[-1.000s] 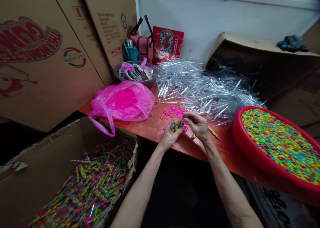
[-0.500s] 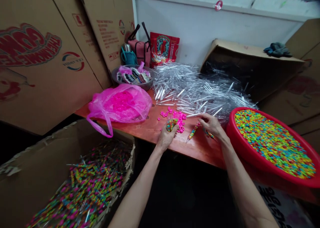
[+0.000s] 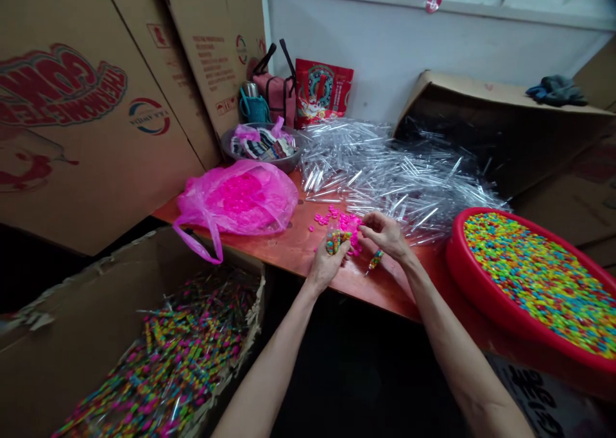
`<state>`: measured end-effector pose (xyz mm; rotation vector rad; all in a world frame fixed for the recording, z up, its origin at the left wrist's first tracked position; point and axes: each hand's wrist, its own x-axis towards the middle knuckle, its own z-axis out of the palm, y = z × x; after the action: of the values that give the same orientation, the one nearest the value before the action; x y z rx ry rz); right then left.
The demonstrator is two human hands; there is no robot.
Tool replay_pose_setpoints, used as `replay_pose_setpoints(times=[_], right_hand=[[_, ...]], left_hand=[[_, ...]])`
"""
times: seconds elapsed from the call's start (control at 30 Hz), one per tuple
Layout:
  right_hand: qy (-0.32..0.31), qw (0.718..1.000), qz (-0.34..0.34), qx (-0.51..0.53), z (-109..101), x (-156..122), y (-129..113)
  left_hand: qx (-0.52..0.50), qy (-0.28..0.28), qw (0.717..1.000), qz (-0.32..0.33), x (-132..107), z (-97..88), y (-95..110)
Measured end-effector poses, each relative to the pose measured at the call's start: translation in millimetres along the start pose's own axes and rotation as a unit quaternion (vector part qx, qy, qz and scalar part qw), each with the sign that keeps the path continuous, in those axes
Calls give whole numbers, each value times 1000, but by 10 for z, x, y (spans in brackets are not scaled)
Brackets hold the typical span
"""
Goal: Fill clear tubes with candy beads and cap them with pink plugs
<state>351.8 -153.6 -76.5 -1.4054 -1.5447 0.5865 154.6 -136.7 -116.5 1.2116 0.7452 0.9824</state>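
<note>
My left hand is closed around a bundle of clear tubes filled with colourful candies, above the table's front edge. Just to its right, my right hand has its thumb and forefinger pinched together close to the tube tops. Whatever sits between those fingertips is too small to make out. Small pink caps lie scattered behind and between the hands. One filled tube rests on the table under my right hand.
Empty clear tubes are heaped behind the hands. At right stands a red basin of loose candies; at left lies a pink plastic bag. A torn-edged carton of filled tubes stands lower left. The orange table ends near my forearms.
My right hand has moved left from beside the filled tubes on the table to the bundle in my left hand. The camera view has shifted slightly.
</note>
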Motion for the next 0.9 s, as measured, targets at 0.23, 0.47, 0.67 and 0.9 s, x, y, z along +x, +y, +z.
replay_pose_setpoints(times=[0.23, 0.47, 0.67, 0.9], right_hand=[[-63, 994, -19, 84, 29, 133, -318], [-57, 996, -54, 40, -67, 50, -434], [5, 991, -132, -2, 72, -24, -413], [160, 972, -166, -53, 446, -135, -349]], left_hand=[[-22, -8, 1000, 11, 2, -4, -31], [-18, -1, 1000, 23, 12, -1, -23], [-21, 19, 999, 18, -5, 16, 38], [-27, 39, 999, 18, 6, 24, 3]])
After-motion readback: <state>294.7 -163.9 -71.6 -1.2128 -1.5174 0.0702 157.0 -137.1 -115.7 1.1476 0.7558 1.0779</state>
